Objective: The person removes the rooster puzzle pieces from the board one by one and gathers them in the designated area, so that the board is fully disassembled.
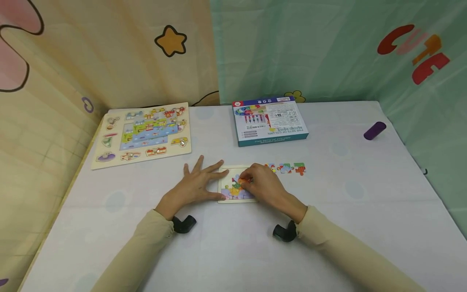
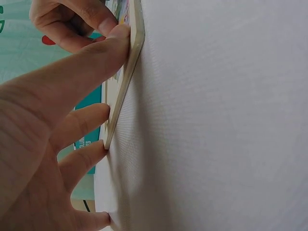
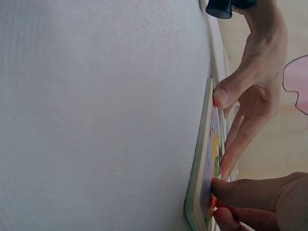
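Observation:
A small wooden jigsaw tray (image 1: 237,166) lies in the middle of the table, its lower part filled with colourful pieces. My left hand (image 1: 197,184) spreads its fingers over the tray's left side, thumb on the near edge and fingertips at the frame, as the left wrist view also shows. With curled thumb and fingers, my right hand (image 1: 268,186) pinches an orange-red puzzle piece (image 1: 243,183) down at the tray's surface; the fingers partly hide it. Just beyond the right hand, loose puzzle pieces (image 1: 285,168) lie in a row.
At the back left lies a large wooden knob puzzle board (image 1: 146,152). A flat toy box (image 1: 271,121) sits at the back middle. Far right is a purple cylinder (image 1: 375,130). Curtains (image 1: 292,48) hang behind the table. Black devices (image 1: 284,232) are on both wrists.

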Demonstrator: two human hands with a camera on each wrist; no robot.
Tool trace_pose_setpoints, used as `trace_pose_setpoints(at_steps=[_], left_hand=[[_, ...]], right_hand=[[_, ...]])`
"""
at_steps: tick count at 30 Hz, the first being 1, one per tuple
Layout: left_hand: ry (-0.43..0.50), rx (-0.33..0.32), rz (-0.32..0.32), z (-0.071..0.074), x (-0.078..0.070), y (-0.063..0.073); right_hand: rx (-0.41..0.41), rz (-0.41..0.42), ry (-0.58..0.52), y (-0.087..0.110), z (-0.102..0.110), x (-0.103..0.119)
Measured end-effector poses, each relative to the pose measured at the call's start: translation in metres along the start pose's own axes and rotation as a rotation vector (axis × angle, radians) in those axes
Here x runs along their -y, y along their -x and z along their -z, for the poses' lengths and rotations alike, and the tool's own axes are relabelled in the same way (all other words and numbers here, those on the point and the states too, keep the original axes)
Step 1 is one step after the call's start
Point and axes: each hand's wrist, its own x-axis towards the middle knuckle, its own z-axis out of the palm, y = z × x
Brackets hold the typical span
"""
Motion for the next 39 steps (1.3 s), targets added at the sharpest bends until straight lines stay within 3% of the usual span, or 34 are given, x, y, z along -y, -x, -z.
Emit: trace_pose_setpoints(at_steps=[17,30,39], left_hand=[[-0.001,0.003,-0.007,0.002,-0.001,-0.002],[-0.013,0.005,-0.002,0.002,-0.001,-0.001],[0.001,0.008,0.002,0.001,0.0,0.0]], right_hand=[[0.004,0.001,-0.047,-0.001,0.005,-0.003],[-0.046,0.031,-0.205,0.002,0.005,-0.009],[-0.045,-0.046,-0.31,0.005,0.01,-0.013]])
